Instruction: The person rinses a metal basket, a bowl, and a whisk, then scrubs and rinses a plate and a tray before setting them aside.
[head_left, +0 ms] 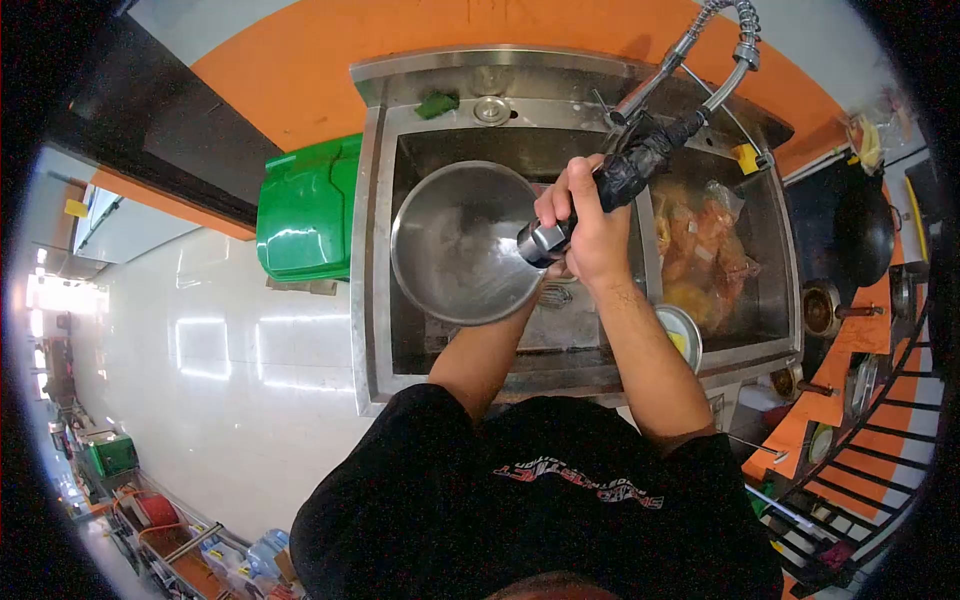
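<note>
A round steel bowl [460, 240] is over the left basin of the sink, its open side facing up toward me. My left hand [561, 269] grips its right rim, mostly hidden behind the bowl and the sprayer. Wrapped around the black handle of a spray faucet [630, 168] is my right hand [597, 215]. The nozzle [543, 243] points down and left into the bowl, with a faint spray on the metal. A wire-like item [556, 294] lies in the basin beside my left wrist.
Plastic-wrapped, orange-brown food [700, 250] fills part of the right basin. A small round dish [680, 338] is near my right forearm. A green scrubber [437, 104] sits on the back ledge, a green bin [310, 210] stands left, and a black wok [863, 238] is right.
</note>
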The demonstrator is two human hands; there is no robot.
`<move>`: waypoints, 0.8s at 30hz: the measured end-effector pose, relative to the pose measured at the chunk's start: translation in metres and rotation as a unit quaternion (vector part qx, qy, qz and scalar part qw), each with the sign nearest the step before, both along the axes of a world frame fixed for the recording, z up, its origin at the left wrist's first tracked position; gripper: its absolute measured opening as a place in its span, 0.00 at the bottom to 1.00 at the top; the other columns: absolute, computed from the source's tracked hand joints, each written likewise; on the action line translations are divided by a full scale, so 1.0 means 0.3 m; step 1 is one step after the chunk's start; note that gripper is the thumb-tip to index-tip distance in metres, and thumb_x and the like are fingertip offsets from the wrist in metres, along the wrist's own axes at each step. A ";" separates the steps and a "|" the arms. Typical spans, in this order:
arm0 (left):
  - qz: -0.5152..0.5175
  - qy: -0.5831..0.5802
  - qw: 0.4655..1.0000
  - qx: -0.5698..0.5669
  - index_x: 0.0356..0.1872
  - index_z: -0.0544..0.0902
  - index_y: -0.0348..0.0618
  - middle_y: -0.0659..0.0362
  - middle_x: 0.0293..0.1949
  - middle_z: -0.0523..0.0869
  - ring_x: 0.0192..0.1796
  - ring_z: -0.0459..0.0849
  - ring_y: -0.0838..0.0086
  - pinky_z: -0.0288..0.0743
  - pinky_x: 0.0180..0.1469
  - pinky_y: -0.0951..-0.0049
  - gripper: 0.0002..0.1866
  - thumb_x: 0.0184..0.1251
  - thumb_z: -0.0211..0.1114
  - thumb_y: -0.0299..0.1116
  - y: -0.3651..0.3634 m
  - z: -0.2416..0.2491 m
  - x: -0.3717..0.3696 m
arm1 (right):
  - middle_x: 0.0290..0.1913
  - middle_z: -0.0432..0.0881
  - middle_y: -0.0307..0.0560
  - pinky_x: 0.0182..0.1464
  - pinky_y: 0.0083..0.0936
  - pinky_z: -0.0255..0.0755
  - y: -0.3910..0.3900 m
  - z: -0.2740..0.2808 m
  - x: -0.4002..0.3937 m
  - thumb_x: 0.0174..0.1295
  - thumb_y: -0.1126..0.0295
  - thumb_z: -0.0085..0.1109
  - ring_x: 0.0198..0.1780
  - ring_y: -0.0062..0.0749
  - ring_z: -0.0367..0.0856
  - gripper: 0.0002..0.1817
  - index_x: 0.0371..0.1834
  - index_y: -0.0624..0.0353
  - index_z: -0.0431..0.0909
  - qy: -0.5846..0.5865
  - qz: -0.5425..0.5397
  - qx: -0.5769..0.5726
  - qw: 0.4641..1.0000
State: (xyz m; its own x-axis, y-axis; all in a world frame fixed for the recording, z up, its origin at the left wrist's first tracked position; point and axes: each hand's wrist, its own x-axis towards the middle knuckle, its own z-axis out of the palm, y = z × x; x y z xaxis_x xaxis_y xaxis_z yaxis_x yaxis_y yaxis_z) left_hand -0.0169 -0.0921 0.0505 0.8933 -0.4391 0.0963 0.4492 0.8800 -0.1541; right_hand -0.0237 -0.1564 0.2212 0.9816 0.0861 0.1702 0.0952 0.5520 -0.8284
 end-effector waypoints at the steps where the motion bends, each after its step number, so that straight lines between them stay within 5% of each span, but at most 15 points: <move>1: 0.006 0.000 1.000 0.015 0.46 0.80 0.43 0.59 0.36 0.81 0.33 0.79 0.72 0.75 0.36 0.75 0.19 0.62 0.62 0.47 0.002 0.005 0.007 | 0.21 0.66 0.37 0.31 0.29 0.68 -0.010 -0.004 0.004 0.72 0.64 0.52 0.23 0.27 0.69 0.11 0.31 0.51 0.64 0.010 0.005 -0.018 1.000; 10: 0.024 -0.001 0.996 0.091 0.47 0.80 0.43 0.58 0.37 0.82 0.34 0.80 0.70 0.76 0.38 0.74 0.19 0.62 0.62 0.46 0.048 0.007 0.036 | 0.21 0.66 0.38 0.35 0.33 0.70 -0.008 -0.048 0.000 0.72 0.68 0.52 0.24 0.28 0.71 0.11 0.31 0.54 0.64 0.003 0.005 0.017 1.000; 14: 0.033 -0.004 0.994 0.105 0.47 0.80 0.43 0.57 0.37 0.82 0.35 0.81 0.70 0.76 0.39 0.74 0.19 0.62 0.62 0.46 0.064 0.005 0.051 | 0.17 0.69 0.37 0.28 0.27 0.70 -0.021 -0.049 -0.007 0.69 0.68 0.56 0.20 0.27 0.73 0.15 0.24 0.56 0.65 -0.005 -0.023 -0.034 0.999; 20: 0.058 -0.022 0.985 0.161 0.47 0.80 0.43 0.56 0.37 0.82 0.36 0.81 0.68 0.76 0.40 0.74 0.19 0.61 0.62 0.45 0.021 -0.026 0.098 | 0.16 0.71 0.35 0.26 0.25 0.70 -0.033 -0.056 -0.032 0.70 0.58 0.55 0.19 0.23 0.73 0.17 0.26 0.55 0.69 0.079 0.026 -0.084 0.993; 23: 0.141 -0.062 0.936 0.318 0.47 0.80 0.43 0.56 0.38 0.82 0.36 0.82 0.68 0.76 0.40 0.73 0.19 0.61 0.62 0.45 0.006 -0.103 0.113 | 0.17 0.71 0.35 0.25 0.23 0.68 -0.015 -0.107 -0.042 0.69 0.59 0.57 0.19 0.22 0.73 0.15 0.29 0.56 0.70 0.110 0.033 -0.014 0.993; 24: 0.202 -0.122 0.873 0.426 0.47 0.80 0.43 0.56 0.38 0.82 0.36 0.82 0.68 0.76 0.40 0.73 0.19 0.61 0.62 0.45 0.004 -0.149 0.121 | 0.17 0.72 0.35 0.25 0.22 0.68 -0.012 -0.116 -0.038 0.69 0.60 0.58 0.19 0.21 0.73 0.14 0.30 0.56 0.70 0.089 0.014 -0.008 0.996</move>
